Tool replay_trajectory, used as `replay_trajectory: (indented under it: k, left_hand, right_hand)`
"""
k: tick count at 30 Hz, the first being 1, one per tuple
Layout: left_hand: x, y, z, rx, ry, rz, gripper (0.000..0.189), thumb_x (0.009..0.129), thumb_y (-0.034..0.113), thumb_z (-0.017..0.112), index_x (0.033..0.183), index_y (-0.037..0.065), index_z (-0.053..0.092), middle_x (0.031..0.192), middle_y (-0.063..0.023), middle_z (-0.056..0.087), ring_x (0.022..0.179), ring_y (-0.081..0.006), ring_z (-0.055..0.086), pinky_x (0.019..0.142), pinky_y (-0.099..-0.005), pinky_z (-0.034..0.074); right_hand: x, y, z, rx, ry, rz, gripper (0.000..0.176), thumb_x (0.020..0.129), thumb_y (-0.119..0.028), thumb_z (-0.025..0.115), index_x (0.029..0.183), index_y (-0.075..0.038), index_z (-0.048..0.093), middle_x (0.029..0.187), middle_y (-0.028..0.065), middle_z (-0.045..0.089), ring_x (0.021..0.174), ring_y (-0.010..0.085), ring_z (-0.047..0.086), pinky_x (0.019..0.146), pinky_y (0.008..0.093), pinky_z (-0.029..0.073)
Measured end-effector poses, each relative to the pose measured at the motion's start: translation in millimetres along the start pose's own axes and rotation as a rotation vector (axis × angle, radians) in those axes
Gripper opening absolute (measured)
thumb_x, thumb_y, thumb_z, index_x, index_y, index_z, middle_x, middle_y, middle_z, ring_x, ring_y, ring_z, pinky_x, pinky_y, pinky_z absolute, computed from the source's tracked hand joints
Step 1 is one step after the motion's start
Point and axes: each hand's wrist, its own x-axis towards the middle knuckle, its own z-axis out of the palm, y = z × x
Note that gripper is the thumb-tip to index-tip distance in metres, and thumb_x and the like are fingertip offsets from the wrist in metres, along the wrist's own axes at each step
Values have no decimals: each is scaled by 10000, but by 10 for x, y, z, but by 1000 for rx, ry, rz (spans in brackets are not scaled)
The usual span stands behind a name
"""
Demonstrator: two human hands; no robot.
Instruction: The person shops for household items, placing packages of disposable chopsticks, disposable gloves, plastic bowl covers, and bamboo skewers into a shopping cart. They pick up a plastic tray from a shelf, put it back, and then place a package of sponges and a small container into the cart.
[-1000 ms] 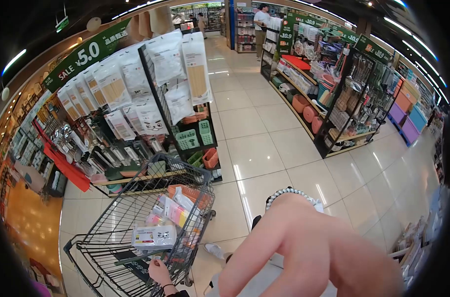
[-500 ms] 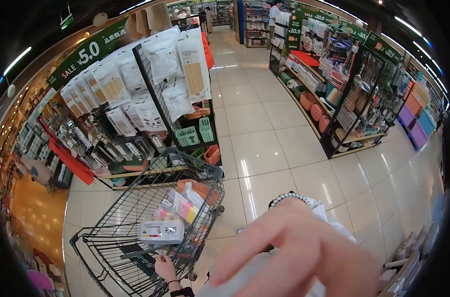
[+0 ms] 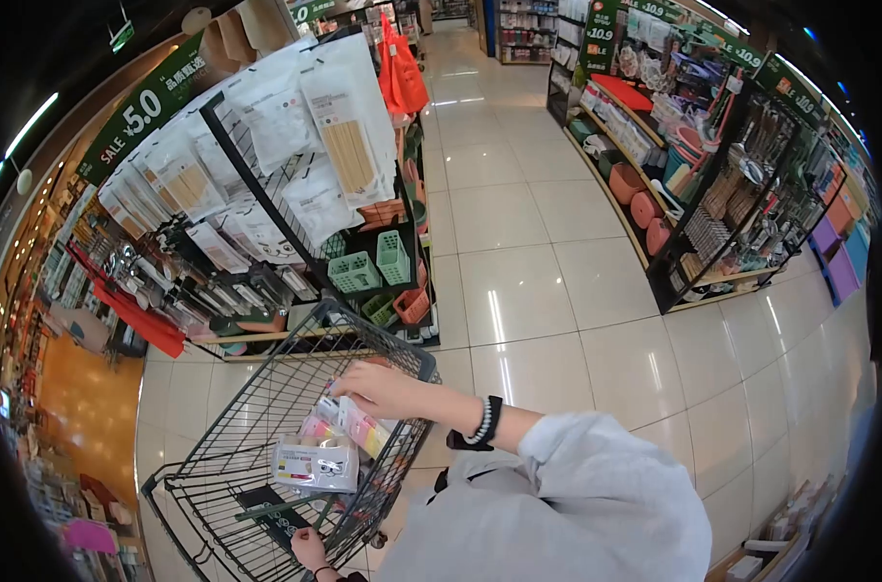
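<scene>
My right hand (image 3: 375, 388) is inside the shopping cart (image 3: 208, 427), palm down over the packages. Its fingers are bent and pressed together; what they hold, if anything, is hidden beneath them. Just under it lies a pink, yellow and white packet (image 3: 365, 429). Beside that rests a white plastic-wrapped pack (image 3: 315, 464) with a printed cartoon face. My left hand (image 3: 310, 549) is closed round the cart's handle at the near end, close to a dark panel (image 3: 271, 514) with a white logo.
A rack on the left carries bagged goods (image 3: 339, 126), kitchen tools and green baskets (image 3: 353, 272). Another shelf unit (image 3: 717, 223) with utensils and pink pots stands right. A tiled aisle (image 3: 518, 223) runs between them. Boxes (image 3: 770, 543) sit at the lower right.
My right hand has swung from close before the camera down and left into the cart, covering the orange basket seen earlier. My left hand stays at the handle. The view has shifted slightly.
</scene>
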Motion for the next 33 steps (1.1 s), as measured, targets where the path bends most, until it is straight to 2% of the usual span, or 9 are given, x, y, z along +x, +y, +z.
replay_trajectory:
  k: [3, 5, 9, 11, 16, 20, 25, 30, 33]
  left_hand:
    - [-93, 73, -9, -2, 20, -52, 161, 729, 174, 582, 747, 24, 638, 612, -101, 596, 577, -251, 584, 575, -350, 466]
    - [-166, 111, -7, 29, 55, -51, 157, 730, 174, 581, 744, 26, 634, 611, -98, 590, 572, -250, 576, 572, -350, 463]
    - [-216, 121, 53, 34, 102, -65, 159, 738, 178, 578, 710, 25, 609, 602, -96, 568, 559, -251, 555, 557, -356, 450]
    - [-324, 156, 53, -2, 135, -57, 174, 749, 188, 574, 710, 20, 598, 596, -102, 562, 553, -252, 552, 549, -359, 444]
    - [-539, 395, -55, 23, 109, 8, 166, 749, 192, 576, 727, 30, 603, 623, -103, 561, 591, -267, 550, 560, -378, 443]
    - [-565, 365, -18, 21, 75, -29, 178, 749, 216, 578, 753, 41, 610, 631, -99, 565, 604, -269, 559, 573, -370, 449]
    - [-702, 411, 8, -44, 61, 61, 214, 767, 252, 563, 788, 45, 613, 733, -133, 623, 703, -294, 606, 618, -373, 464]
    - [-942, 715, -120, 42, 22, -24, 184, 766, 244, 557, 793, 75, 626, 680, -110, 622, 672, -282, 612, 593, -365, 470]
    - [-993, 707, -112, 23, 18, -14, 167, 763, 247, 564, 786, 94, 625, 669, -85, 623, 657, -264, 612, 574, -361, 469]
  right_hand:
    - [-439, 989, 583, -135, -192, 146, 181, 781, -91, 488, 918, -34, 591, 915, 136, 566, 889, 290, 519, 791, 406, 408]
    - [-788, 1400, 801, -267, -520, 337, 188, 800, -175, 486, 866, -51, 612, 834, 116, 589, 852, 279, 537, 741, 411, 401]
    - [-1186, 1546, 749, -296, -374, 139, 282, 833, -277, 450, 775, -77, 641, 710, 103, 611, 760, 274, 555, 718, 369, 378]
    - [-1210, 1550, 744, -387, -481, 234, 364, 854, -340, 418, 748, -78, 648, 705, 92, 614, 725, 267, 562, 700, 358, 366]
    - [-1254, 1544, 611, -326, -528, 287, 366, 835, -339, 437, 704, -75, 654, 675, 107, 609, 695, 288, 566, 694, 376, 379]
    - [-1317, 1538, 531, -290, -480, 316, 354, 816, -338, 461, 694, -67, 653, 671, 119, 613, 678, 305, 575, 687, 393, 404]
    - [-1491, 1622, 467, -230, -360, 357, 316, 777, -333, 518, 695, -57, 650, 671, 153, 607, 656, 319, 598, 644, 401, 474]
    - [-1525, 1440, 246, -208, -410, 424, 260, 768, -287, 533, 739, -47, 628, 685, 168, 592, 655, 342, 583, 612, 409, 469]
    - [-1616, 1391, 228, -243, -350, 513, 240, 748, -249, 529, 739, -31, 629, 674, 182, 590, 657, 350, 585, 635, 415, 475]
